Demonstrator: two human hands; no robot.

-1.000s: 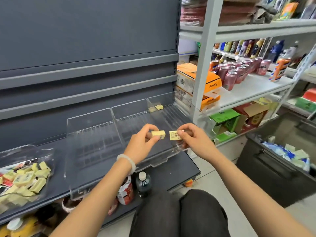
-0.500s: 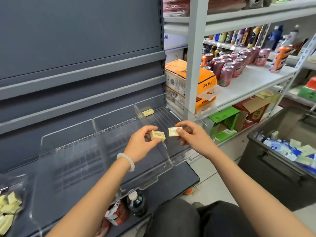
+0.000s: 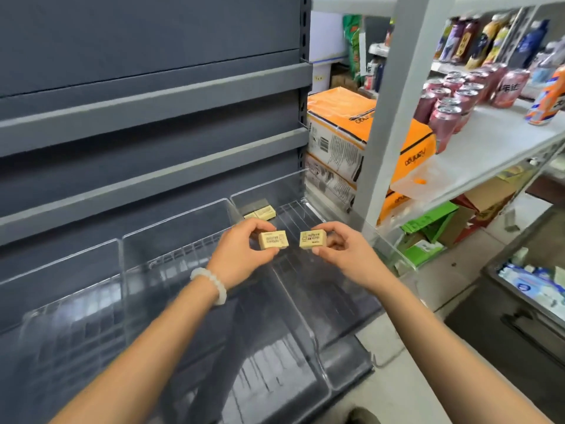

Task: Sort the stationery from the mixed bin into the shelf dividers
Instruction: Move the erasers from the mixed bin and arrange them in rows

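While two erasers (image 3: 261, 213) lie at twelve o'clock in the clear divider (image 3: 293, 289), the left hand (image 3: 241, 250) and right hand (image 3: 342, 249) each pinch a small yellow eraser.

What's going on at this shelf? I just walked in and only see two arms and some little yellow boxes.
A person is stocking a shelf. The left hand pinches one small yellow eraser box, and the right hand pinches another. Both are held above the clear shelf dividers. Two similar boxes already lie at the back of the rightmost compartment. Neither held box is placed yet.
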